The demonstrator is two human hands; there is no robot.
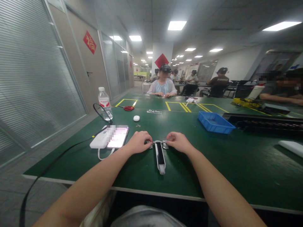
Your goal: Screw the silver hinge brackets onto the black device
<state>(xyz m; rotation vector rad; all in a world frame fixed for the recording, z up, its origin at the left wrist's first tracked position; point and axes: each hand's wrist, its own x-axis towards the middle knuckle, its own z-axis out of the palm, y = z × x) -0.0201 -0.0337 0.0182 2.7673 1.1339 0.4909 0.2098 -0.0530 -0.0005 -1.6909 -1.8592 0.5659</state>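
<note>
A long narrow part (160,157) with a black face and white edges lies on the green table (142,176), pointing towards me. Metal brackets (165,144) stick out on both sides of its far end. My left hand (139,142) is closed, thumb and fingers pinching the left bracket. On the opposite side my right hand (179,141) pinches the right bracket between thumb and fingertips. The fingers partly hide both brackets. Just beyond my left hand lie several tiny metal pieces (138,126) and a small white rounded case (136,118).
To the left are a phone (118,136), a white power bank (99,138), a black cable (59,156) and a water bottle (104,104). Red-handled scissors (128,108) and metal strips (154,111) lie farther back. A blue tray (216,122) stands right. A person (163,85) sits opposite.
</note>
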